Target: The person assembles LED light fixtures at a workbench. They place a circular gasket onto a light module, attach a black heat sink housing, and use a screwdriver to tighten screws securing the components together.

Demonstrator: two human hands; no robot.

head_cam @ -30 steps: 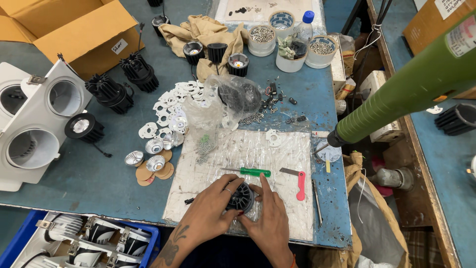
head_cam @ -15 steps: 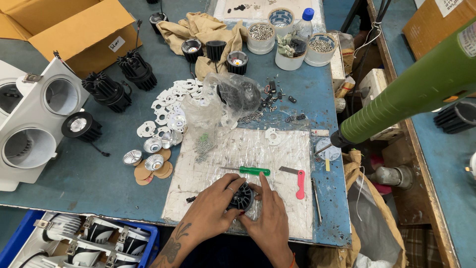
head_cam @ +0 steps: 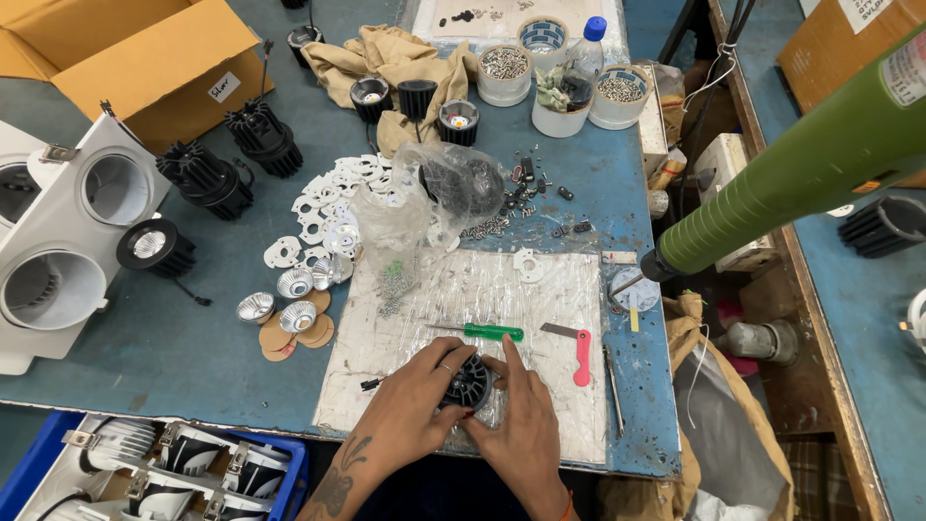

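At the counter's [head_cam: 174, 367] near edge, both hands grip a black finned heat sink [head_cam: 470, 382] on a pale mat [head_cam: 540, 318]: left hand [head_cam: 410, 410] with fingers curled round its 9 o'clock side, right hand [head_cam: 521, 425] clasping the 3 o'clock side. Green screwdriver [head_cam: 487, 332] lies just beyond at 12 o'clock; red knife [head_cam: 580, 355] at 2 o'clock.

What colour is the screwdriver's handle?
Bright green; the screwdriver lies on the work mat just beyond both hands, clearest in the head view.

Black finned round heat sink [head_cam: 470, 383], flat on plastic-covered mat, near edge.
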